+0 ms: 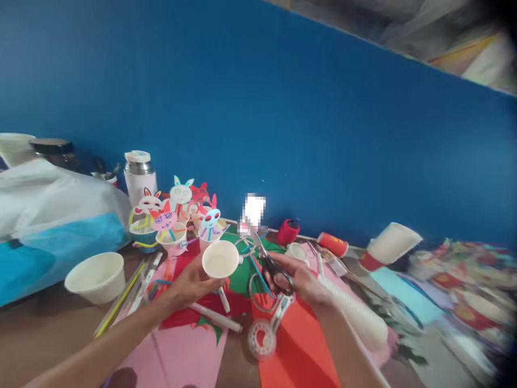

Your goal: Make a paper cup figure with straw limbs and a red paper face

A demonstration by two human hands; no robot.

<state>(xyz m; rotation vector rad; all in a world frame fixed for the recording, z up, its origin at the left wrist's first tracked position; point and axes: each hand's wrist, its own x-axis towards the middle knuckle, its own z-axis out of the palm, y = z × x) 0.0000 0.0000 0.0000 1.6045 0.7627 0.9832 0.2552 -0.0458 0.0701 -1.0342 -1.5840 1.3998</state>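
Observation:
My left hand (193, 283) is closed round the side of a white paper cup (220, 261), whose open mouth faces me. In my right hand (304, 277) is a pair of scissors (264, 253) with dark handles, blades pointing up and away. The blades are apart from the cup, to its right. Below the hands lie white markers (218, 317), a tape roll (262, 338) and sheets of red paper (299, 345) and pink paper (173, 355). Behind the cup, several paper animal figures (181, 193) stand in paper cups.
A large white tub (97, 277) and a plastic bag (60, 210) are on the left, near a flask (140, 175). On the right lie a stack of paper cups (355, 310), a red can-like roll (333, 244) and light blue paper (406, 293). A blue wall (258, 108) stands behind.

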